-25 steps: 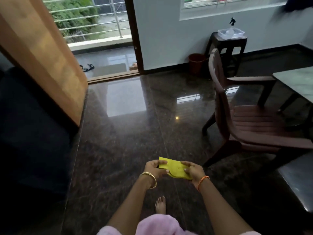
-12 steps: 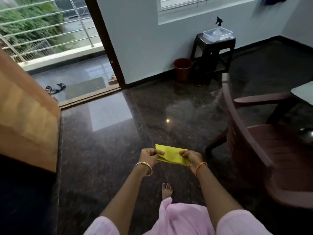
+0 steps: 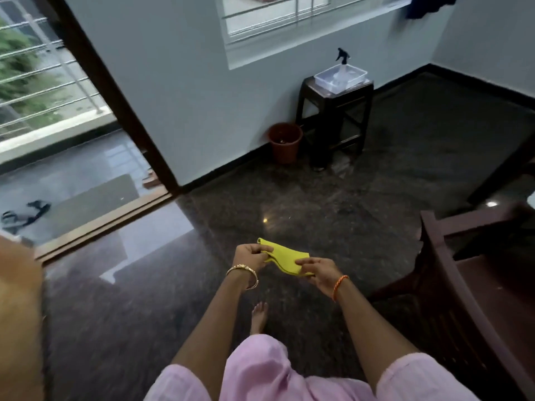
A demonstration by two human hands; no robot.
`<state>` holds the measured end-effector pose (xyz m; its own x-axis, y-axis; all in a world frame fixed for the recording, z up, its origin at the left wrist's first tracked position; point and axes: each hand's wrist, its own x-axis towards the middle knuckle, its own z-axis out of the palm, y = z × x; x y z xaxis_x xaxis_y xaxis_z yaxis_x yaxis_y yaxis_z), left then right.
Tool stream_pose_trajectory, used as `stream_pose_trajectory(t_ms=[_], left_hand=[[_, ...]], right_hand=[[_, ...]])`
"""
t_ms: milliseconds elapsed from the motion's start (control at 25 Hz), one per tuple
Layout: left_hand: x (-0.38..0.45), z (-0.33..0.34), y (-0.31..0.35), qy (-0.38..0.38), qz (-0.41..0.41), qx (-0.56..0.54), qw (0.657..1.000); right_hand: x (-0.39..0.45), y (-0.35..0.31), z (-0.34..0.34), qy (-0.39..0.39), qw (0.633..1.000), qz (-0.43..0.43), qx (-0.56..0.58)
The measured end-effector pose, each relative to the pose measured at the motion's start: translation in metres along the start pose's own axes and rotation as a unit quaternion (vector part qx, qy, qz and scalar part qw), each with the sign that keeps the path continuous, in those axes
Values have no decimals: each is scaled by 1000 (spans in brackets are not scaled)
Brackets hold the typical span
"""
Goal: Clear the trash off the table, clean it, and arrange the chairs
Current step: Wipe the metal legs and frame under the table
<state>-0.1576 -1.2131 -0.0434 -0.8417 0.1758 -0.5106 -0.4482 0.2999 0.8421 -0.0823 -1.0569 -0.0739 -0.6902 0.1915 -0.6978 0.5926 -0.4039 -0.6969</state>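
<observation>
Head view: the left hand (image 3: 251,256) and right hand (image 3: 317,270) each pinch an end of a folded yellow cleaning cloth (image 3: 285,257), fingers curled round it, likely to keep the fold flat while walking. Ahead, a spray bottle (image 3: 342,59) stands in a clear tray (image 3: 324,78) on a dark stool (image 3: 335,95), beside a brown bin (image 3: 285,138). A brown plastic chair (image 3: 469,287) stands right.

Bin (image 3: 285,143) left of stool (image 3: 335,117); tray (image 3: 324,78) w/ spray bottle (image 3: 343,63) on stool; chair (image 3: 463,285) right.
</observation>
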Motion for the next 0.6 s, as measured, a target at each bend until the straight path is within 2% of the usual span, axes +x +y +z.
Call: stream_pose_trajectory(t_ms=[200,360,600], left_hand=[[123,11,75,-100,-37,18,994],[196,49,136,-179,-72,71,979],[297,150,206,-262,-82,120,954]], right_hand=[[76,-68,2,51,999,-10,1],[115,-114,-16,100,995,-16,6],[194,-178,-89,190,968,-65,148]])
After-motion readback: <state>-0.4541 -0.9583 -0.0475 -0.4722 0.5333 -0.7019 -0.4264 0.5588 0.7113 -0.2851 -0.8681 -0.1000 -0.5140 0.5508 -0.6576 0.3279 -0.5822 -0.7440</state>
